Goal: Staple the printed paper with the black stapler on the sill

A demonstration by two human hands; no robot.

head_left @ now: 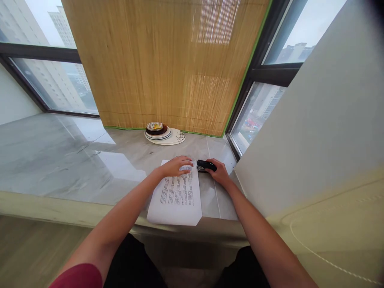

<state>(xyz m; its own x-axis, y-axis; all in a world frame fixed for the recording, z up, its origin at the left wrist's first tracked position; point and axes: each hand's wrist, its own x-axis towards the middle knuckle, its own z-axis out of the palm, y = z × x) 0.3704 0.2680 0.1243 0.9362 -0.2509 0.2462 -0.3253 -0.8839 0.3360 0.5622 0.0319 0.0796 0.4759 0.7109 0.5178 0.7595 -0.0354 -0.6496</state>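
A printed sheet of paper (177, 196) lies on the grey marble sill (60, 160), its near edge hanging slightly over the front. My left hand (176, 165) rests flat on the paper's far end, fingers stretched out. My right hand (218, 171) is closed over a black stapler (204, 165) at the paper's far right corner. The stapler's front end points left, touching the paper's corner.
A stack of plates and small bowls (163, 133) stands at the back against a bamboo blind (168, 64). A window (255, 112) lies to the right, and a pale wall panel (315, 120) closes in the right side. The sill runs on to the left.
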